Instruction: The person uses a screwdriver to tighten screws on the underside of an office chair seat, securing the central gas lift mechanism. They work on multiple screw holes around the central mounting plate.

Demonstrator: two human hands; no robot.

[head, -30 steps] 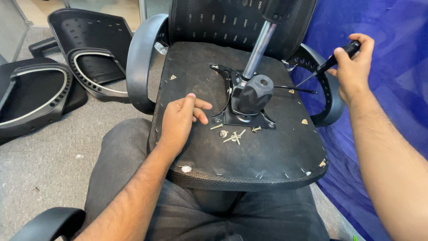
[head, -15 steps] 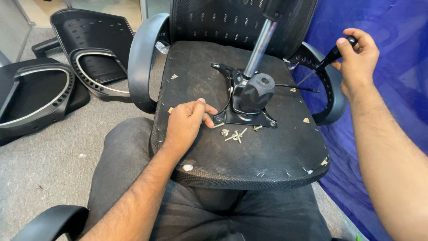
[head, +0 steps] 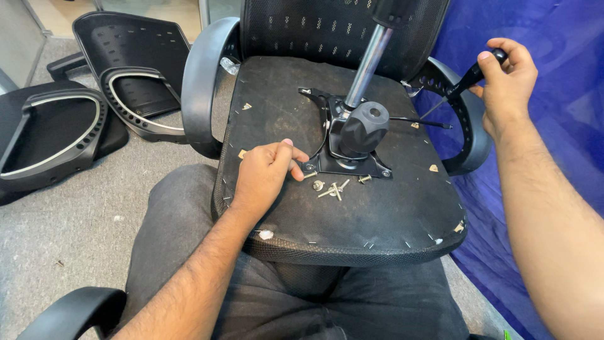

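Spare chair parts (head: 75, 119): lie on the floor, far left.
Left hand (head: 264, 173): fingers curled narrow, pinching at a loose screw (head: 309, 175) by the near-left corner of the black metal plate (head: 349, 164).
Other screws (head: 331, 187): scattered just right of that hand, near side of the plate.
Chair seat (head: 340, 214): upturned across the lap.
Right hand (head: 506, 82): far right, well apart, gripping a screwdriver (head: 462, 85), tip slanting down-left toward the plate.
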